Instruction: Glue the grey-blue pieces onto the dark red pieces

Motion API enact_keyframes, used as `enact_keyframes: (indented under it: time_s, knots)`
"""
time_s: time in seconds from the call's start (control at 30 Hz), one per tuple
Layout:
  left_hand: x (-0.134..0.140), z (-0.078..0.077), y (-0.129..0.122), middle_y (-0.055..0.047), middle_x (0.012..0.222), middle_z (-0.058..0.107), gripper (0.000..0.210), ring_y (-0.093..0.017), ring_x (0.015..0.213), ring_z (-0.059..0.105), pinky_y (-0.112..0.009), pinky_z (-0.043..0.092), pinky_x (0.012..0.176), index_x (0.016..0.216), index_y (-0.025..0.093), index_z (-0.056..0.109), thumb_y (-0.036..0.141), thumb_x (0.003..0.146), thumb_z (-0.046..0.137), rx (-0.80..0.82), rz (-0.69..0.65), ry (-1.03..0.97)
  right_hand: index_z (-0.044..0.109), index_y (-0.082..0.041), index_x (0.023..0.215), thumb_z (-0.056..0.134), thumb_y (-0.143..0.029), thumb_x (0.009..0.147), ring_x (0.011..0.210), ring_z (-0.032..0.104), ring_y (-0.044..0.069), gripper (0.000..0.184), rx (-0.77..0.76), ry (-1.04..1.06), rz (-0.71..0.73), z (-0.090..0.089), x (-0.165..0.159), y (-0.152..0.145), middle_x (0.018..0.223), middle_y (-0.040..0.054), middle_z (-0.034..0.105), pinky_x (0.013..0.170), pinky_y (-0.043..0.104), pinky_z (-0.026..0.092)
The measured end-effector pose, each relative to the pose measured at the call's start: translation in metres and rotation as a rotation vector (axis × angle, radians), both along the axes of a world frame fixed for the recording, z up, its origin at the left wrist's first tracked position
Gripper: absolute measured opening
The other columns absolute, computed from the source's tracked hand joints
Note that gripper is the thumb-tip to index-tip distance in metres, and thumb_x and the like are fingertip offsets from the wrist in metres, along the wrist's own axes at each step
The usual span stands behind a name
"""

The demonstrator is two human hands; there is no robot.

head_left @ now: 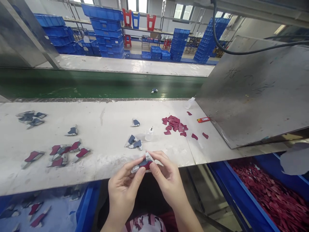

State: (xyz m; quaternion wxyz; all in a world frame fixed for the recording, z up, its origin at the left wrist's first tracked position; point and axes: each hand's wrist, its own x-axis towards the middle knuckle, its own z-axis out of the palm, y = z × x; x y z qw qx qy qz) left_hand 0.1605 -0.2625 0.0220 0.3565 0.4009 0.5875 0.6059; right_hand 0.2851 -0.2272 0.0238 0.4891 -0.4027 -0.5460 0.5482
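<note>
Close to the table's front edge, my left hand [125,185] and my right hand [169,180] both pinch one small grey plastic part [147,157] with a dark blue face and a red piece along its near side. My thumbs press at the red piece and partly cover it. Just beyond my fingers lie several grey-and-blue parts [135,144]. A small clear dropper bottle [149,134] with a thin tip stands beside them. Farther right is a loose pile of flat red pieces [174,123], with a few strays around it.
Grey parts with red faces [57,161] and blue ones [30,118] sit at left. A green conveyor belt [101,85] runs behind the table, carrying one part. Blue bins flank me below; the right bin [243,190] holds red pieces. A metal panel [256,93] rises at right.
</note>
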Motion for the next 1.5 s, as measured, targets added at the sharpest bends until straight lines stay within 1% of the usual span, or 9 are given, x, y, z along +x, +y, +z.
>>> enact_keyframes:
  time_s: [0.33, 0.57, 0.8, 0.93, 1.17, 1.23, 1.33, 1.43, 1.5]
  knots:
    - [0.002, -0.01, -0.006, -0.003, 0.104, 0.078, 0.025, -0.02, 0.081, 0.077, -0.031, 0.064, 0.077, 0.109, 0.025, 0.075, 0.018, 0.085, 0.069, 0.22, 0.082, 0.477, 0.074, -0.026, 0.112, 0.058, -0.027, 0.096, 0.087, 0.066, 0.018, 0.024, 0.093, -0.08, -0.149, 0.001, -0.013, -0.007, 0.092, 0.0058, 0.065, 0.077, 0.03, 0.058]
    - [-0.003, -0.013, 0.003, -0.004, 0.108, 0.074, 0.022, -0.021, 0.099, 0.072, -0.031, 0.058, 0.089, 0.109, 0.024, 0.07, 0.02, 0.089, 0.063, 0.17, 0.046, 0.408, 0.068, -0.025, 0.115, 0.053, -0.029, 0.098, 0.102, 0.066, 0.02, 0.023, 0.153, -0.156, -0.138, -0.008, -0.017, -0.002, 0.108, 0.0077, 0.065, 0.082, 0.029, 0.058]
    - [0.001, -0.017, 0.004, -0.005, 0.099, 0.075, 0.024, -0.021, 0.089, 0.072, -0.033, 0.057, 0.083, 0.109, 0.022, 0.071, 0.015, 0.088, 0.063, 0.25, 0.119, 0.601, 0.056, -0.02, 0.106, 0.042, -0.028, 0.098, 0.077, 0.067, 0.018, 0.017, 0.239, -0.286, -0.166, -0.021, -0.026, 0.002, 0.092, 0.007, 0.066, 0.065, 0.028, 0.056]
    - [-0.002, -0.026, 0.004, -0.006, 0.097, 0.075, 0.025, -0.021, 0.086, 0.071, -0.032, 0.056, 0.082, 0.109, 0.02, 0.07, 0.014, 0.085, 0.065, 0.285, 0.212, 0.61, 0.055, -0.021, 0.103, 0.044, -0.03, 0.097, 0.078, 0.067, 0.018, 0.015, 0.139, -0.277, -0.145, -0.02, -0.035, 0.003, 0.09, 0.0056, 0.067, 0.065, 0.028, 0.053]
    - [-0.033, -0.034, 0.006, -0.005, 0.103, 0.075, 0.023, -0.022, 0.093, 0.071, -0.032, 0.057, 0.086, 0.11, 0.024, 0.073, 0.025, 0.088, 0.065, 0.162, -0.054, 0.469, 0.066, -0.019, 0.105, 0.043, -0.041, 0.101, 0.079, 0.066, 0.017, 0.032, -0.045, -0.136, 0.033, -0.014, -0.028, 0.01, 0.086, 0.0041, 0.069, 0.072, 0.027, 0.053]
    - [-0.036, -0.031, 0.003, -0.005, 0.097, 0.076, 0.021, -0.021, 0.086, 0.072, -0.031, 0.057, 0.082, 0.106, 0.023, 0.075, 0.028, 0.088, 0.065, 0.109, -0.015, 0.408, 0.066, -0.02, 0.114, 0.038, -0.037, 0.103, 0.09, 0.066, 0.018, 0.035, 0.048, -0.179, 0.035, -0.016, -0.022, 0.01, 0.097, 0.0065, 0.069, 0.08, 0.031, 0.054]
    - [-0.034, -0.022, -0.001, -0.003, 0.084, 0.075, 0.022, -0.018, 0.071, 0.07, -0.027, 0.057, 0.07, 0.1, 0.021, 0.076, 0.036, 0.086, 0.067, -0.003, 0.053, 0.248, 0.058, -0.023, 0.131, 0.055, -0.031, 0.096, 0.107, 0.06, 0.023, 0.035, 0.435, -0.337, -0.097, -0.017, -0.012, 0.01, 0.113, 0.0096, 0.063, 0.093, 0.04, 0.052]
    - [-0.031, -0.012, -0.004, -0.002, 0.082, 0.074, 0.023, -0.017, 0.069, 0.068, -0.024, 0.056, 0.069, 0.093, 0.02, 0.076, 0.04, 0.086, 0.067, -0.04, 0.035, 0.119, 0.061, -0.026, 0.124, 0.075, -0.02, 0.082, 0.102, 0.057, 0.024, 0.045, 0.874, -0.461, -0.196, -0.016, -0.005, 0.013, 0.102, 0.0068, 0.066, 0.093, 0.041, 0.052]
    - [-0.032, -0.008, -0.006, -0.003, 0.086, 0.075, 0.024, -0.017, 0.075, 0.068, -0.023, 0.055, 0.071, 0.094, 0.02, 0.077, 0.039, 0.088, 0.065, -0.029, -0.018, 0.108, 0.064, -0.026, 0.116, 0.079, -0.018, 0.08, 0.096, 0.058, 0.022, 0.04, 1.014, -0.512, -0.177, -0.014, -0.004, 0.017, 0.093, 0.0046, 0.069, 0.091, 0.039, 0.053]
